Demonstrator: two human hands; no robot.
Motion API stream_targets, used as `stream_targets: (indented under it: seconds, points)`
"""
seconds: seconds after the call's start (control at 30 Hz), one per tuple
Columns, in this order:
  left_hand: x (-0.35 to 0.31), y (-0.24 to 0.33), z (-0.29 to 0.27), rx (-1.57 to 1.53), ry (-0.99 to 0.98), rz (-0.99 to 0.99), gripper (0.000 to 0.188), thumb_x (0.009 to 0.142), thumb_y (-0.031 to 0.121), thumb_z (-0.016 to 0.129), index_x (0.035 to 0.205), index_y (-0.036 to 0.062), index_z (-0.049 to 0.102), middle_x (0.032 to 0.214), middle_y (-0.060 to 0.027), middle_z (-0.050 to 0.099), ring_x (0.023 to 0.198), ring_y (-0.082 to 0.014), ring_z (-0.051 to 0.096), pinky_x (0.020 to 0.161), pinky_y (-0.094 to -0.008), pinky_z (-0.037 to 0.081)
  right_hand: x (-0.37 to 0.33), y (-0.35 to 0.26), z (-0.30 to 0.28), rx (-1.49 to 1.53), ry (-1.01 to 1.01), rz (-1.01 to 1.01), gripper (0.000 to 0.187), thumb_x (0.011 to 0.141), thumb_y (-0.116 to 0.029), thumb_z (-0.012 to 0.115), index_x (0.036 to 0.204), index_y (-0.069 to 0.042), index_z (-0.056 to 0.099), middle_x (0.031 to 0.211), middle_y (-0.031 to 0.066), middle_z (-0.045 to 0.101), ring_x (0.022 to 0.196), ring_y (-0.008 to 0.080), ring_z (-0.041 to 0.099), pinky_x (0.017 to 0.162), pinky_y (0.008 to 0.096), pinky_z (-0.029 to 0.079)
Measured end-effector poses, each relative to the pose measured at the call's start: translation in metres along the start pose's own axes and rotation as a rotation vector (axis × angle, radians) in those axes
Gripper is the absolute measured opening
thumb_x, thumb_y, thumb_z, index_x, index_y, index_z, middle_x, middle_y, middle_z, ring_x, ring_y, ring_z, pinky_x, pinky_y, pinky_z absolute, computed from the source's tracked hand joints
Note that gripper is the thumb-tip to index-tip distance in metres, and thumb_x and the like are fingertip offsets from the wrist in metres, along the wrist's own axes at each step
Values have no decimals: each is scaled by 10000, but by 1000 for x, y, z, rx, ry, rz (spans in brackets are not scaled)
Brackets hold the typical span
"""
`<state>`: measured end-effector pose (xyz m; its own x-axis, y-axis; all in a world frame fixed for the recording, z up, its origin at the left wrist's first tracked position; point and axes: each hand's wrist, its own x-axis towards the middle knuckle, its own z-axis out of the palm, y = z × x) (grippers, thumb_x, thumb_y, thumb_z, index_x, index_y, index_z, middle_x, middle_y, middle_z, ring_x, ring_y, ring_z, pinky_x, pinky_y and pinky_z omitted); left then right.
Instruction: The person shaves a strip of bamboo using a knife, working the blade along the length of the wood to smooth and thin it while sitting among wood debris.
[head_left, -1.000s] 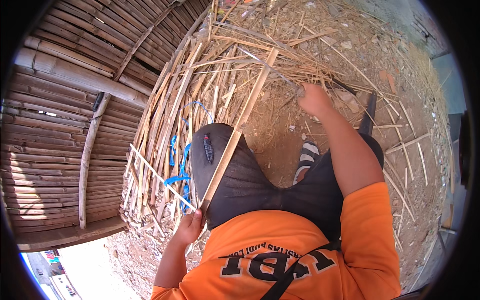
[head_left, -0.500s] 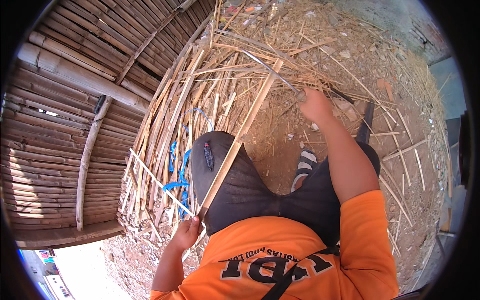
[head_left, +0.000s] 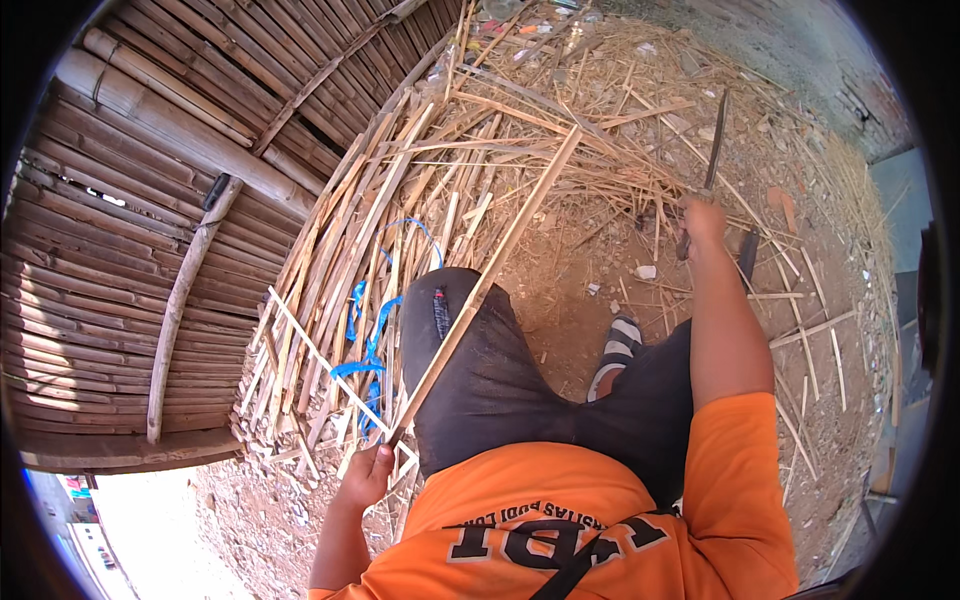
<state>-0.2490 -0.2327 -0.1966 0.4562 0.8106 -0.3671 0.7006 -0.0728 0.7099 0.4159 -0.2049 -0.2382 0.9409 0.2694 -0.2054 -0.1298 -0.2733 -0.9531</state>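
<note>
The person's left hand [head_left: 368,476] is low in the view, just beside the left hip, its fingers closed on the near end of a long, flat bamboo strip [head_left: 495,275], with the thumb lying along the top. The strip slants away from this grip, up and to the right, passing over the left thigh of the dark trousers [head_left: 480,400], and its far end sits above the litter on the ground. A thinner pale stick [head_left: 325,358] runs from the upper left down to the same hand; whether the fingers grip it too, I cannot tell. The right hand [head_left: 704,218] is out in front of the right knee, fingers wrapped around the handle of a long knife [head_left: 717,140]. The dark, narrow blade points away from the body, well apart from the strip. To the left of the left leg lies a broad heap of split bamboo [head_left: 340,250], with a blue strap [head_left: 372,350] twisted over its near part. A bamboo slat wall [head_left: 90,330] stands beyond the heap on the left. A striped sandal [head_left: 617,350] shows on the bare earth between the knees.
</note>
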Motion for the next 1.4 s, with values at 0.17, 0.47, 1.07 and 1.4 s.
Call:
stream_targets:
  seconds: [0.17, 0.47, 1.07, 1.4]
  points:
    - [30, -9, -31, -8, 140, -34, 629, 1052, 509, 372, 777, -22, 567, 638, -97, 535, 618, -197, 502, 591, -386, 420, -29, -33, -5, 172, -140, -56, 162, 844, -98, 699, 875, -91, 540, 666, -2, 508, 499, 116, 457, 459, 297, 383]
    - [161, -16, -105, 366, 590, -42, 637, 939, 565, 562, 1249, 9, 576, 1270, -271, 562, 1189, -423, 540, 991, -501, 435, -63, -108, -33, -19, -232, -380, 219, 892, -166, 707, 788, -119, 520, 617, -42, 465, 519, 70, 443, 500, 249, 349]
    - [369, -204, -74, 492, 587, -481, 420, 988, 315, 490, 1312, 54, 546, 1355, -239, 511, 1232, -447, 513, 1016, -540, 425, 4, -40, -67, 78, -51, 28, 194, 910, -189, 675, 849, -155, 494, 660, -58, 388, 538, 77, 368, 532, 257, 333]
    - [398, -165, -66, 642, 398, -652, 459, 902, 286, 651, 1289, 66, 537, 1312, -240, 557, 1142, -412, 609, 954, -491, 504, 25, -33, -64, -90, -124, 6, 155, 912, -181, 671, 893, -135, 524, 672, -59, 408, 549, 60, 379, 525, 241, 328]
